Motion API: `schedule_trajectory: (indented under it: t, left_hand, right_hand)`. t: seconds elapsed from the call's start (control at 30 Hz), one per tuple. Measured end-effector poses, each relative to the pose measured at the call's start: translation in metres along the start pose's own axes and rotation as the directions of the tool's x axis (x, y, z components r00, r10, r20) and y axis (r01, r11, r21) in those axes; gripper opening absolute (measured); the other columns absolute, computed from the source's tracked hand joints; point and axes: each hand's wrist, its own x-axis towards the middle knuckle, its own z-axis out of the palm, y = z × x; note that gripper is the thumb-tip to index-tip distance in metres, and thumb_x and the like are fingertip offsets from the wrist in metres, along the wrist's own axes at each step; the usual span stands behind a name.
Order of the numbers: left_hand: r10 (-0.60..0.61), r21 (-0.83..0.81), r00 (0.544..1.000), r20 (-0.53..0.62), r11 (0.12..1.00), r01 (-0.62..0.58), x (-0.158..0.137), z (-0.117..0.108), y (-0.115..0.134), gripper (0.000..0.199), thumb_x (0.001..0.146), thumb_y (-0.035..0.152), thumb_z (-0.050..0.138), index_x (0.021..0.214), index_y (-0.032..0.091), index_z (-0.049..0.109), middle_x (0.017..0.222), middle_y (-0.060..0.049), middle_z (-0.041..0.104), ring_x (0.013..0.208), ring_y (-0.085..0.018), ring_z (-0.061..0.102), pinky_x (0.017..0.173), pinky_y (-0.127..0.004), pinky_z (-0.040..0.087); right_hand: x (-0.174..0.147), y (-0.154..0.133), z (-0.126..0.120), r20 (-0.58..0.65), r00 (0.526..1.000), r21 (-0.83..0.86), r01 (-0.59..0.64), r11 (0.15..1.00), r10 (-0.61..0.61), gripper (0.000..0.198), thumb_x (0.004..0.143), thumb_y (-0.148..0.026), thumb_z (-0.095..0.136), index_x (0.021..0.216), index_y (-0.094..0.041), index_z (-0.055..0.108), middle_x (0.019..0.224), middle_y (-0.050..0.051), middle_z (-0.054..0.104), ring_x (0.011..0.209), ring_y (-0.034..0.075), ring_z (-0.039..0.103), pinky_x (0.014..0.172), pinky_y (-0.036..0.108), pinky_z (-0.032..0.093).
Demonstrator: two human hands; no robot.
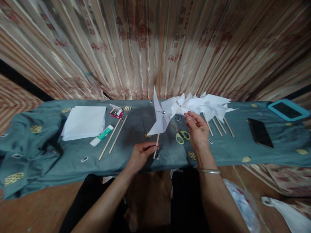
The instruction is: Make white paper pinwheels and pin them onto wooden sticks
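My left hand [143, 153] is closed around the lower part of a thin wooden stick. A white paper pinwheel [161, 113] with a shiny pin at its centre is fixed to the top of that stick, held upright. To its right, my right hand [198, 127] is raised with its fingers loosely bent and nothing visible in them. Its fingertips are close to the overlapping row of finished paper pinwheels [194, 105]; whether they touch one, I cannot tell. Scissors with yellow-green handles [182, 136] lie between my hands, their blades partly hidden by paper.
On the left are a stack of white paper [85, 121], a glue stick [102, 135], a small red box of pins [116, 111] and two wooden sticks [118, 134]. A black phone [260, 132] and a blue-framed tablet [288, 109] lie right. A curtain [145, 48] hangs behind the cloth-covered table [228, 150].
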Motion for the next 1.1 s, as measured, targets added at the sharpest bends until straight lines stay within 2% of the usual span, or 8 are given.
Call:
schedule_trajectory:
  t: [0.07,0.13,0.3,0.4,0.53,0.77,0.97,1.1]
  left_hand:
    - [-0.005,0.039,1.0,0.023,0.999,0.004,-0.003,0.001,0.001,0.03,0.061,0.041,0.082,0.081,0.018,0.079,0.08,-0.006,0.078,0.076,-0.021,0.071,0.073,-0.03,0.054]
    - [-0.019,0.063,0.999,0.043,0.998,0.017,-0.005,0.001,0.003,0.029,0.061,0.041,0.082,0.08,0.018,0.079,0.079,-0.005,0.078,0.075,-0.021,0.071,0.072,-0.03,0.054]
    - [-0.062,0.088,0.994,0.093,0.995,0.054,-0.007,0.003,0.005,0.028,0.062,0.039,0.081,0.08,0.018,0.08,0.079,-0.006,0.078,0.074,-0.02,0.07,0.074,-0.03,0.053]
    - [-0.066,0.084,0.993,0.101,0.995,0.058,-0.007,0.003,0.006,0.029,0.062,0.039,0.081,0.082,0.018,0.08,0.079,-0.007,0.078,0.074,-0.02,0.07,0.073,-0.03,0.052]
    - [-0.061,0.066,0.995,0.084,0.996,0.056,-0.006,0.002,0.005,0.03,0.061,0.04,0.081,0.081,0.018,0.08,0.079,-0.007,0.078,0.073,-0.02,0.069,0.073,-0.03,0.052]
    - [-0.026,0.065,0.999,0.041,0.998,0.023,-0.002,0.0,0.002,0.035,0.059,0.045,0.082,0.08,0.017,0.079,0.078,-0.006,0.078,0.075,-0.021,0.07,0.073,-0.032,0.052]
    - [0.021,0.082,0.999,0.036,0.996,-0.024,-0.001,0.0,0.003,0.029,0.061,0.041,0.081,0.078,0.018,0.079,0.079,-0.006,0.078,0.075,-0.021,0.07,0.073,-0.031,0.052]
    - [0.038,0.103,0.999,0.031,0.994,-0.041,-0.002,0.0,0.005,0.027,0.062,0.04,0.08,0.078,0.018,0.079,0.081,-0.006,0.078,0.077,-0.022,0.07,0.075,-0.032,0.052]
  right_hand:
    - [0.002,0.002,0.001,0.024,0.994,-0.062,0.106,0.992,-0.105,0.04,0.071,-0.039,0.078,0.106,-0.024,0.068,0.117,0.007,0.07,0.108,0.019,0.064,0.096,0.036,0.049]
    - [0.002,0.004,0.002,0.093,0.986,-0.078,0.144,0.987,-0.136,0.045,0.073,-0.041,0.076,0.114,-0.025,0.065,0.126,0.008,0.066,0.118,0.02,0.06,0.105,0.039,0.043]
    - [0.001,0.006,0.003,0.198,0.98,-0.038,0.019,0.999,-0.011,0.045,0.077,-0.049,0.072,0.116,-0.027,0.065,0.121,0.006,0.07,0.119,0.019,0.06,0.108,0.038,0.04]
    - [0.001,0.005,0.002,0.225,0.97,-0.022,-0.091,0.996,0.094,0.042,0.078,-0.05,0.071,0.113,-0.029,0.068,0.112,0.003,0.073,0.11,0.018,0.064,0.102,0.037,0.045]
    - [-0.003,0.001,0.005,0.29,0.94,0.025,-0.196,0.98,0.181,0.036,0.072,-0.048,0.075,0.102,-0.029,0.072,0.097,0.001,0.075,0.09,0.016,0.068,0.083,0.032,0.053]
    - [-0.014,-0.007,0.015,0.323,0.901,0.01,-0.311,0.95,0.291,0.039,0.059,-0.049,0.085,0.086,-0.024,0.073,0.081,0.0,0.075,0.068,0.014,0.065,0.063,0.025,0.052]
    - [-0.027,-0.014,0.024,0.4,0.847,0.042,-0.398,0.916,0.35,0.035,0.054,-0.048,0.088,0.065,-0.021,0.068,0.063,-0.004,0.065,0.057,0.009,0.058,0.059,0.022,0.053]
    - [-0.03,-0.012,0.03,0.424,0.83,0.006,-0.402,0.916,0.362,0.038,0.053,-0.051,0.088,0.062,-0.021,0.067,0.06,-0.005,0.063,0.057,0.011,0.059,0.064,0.026,0.055]
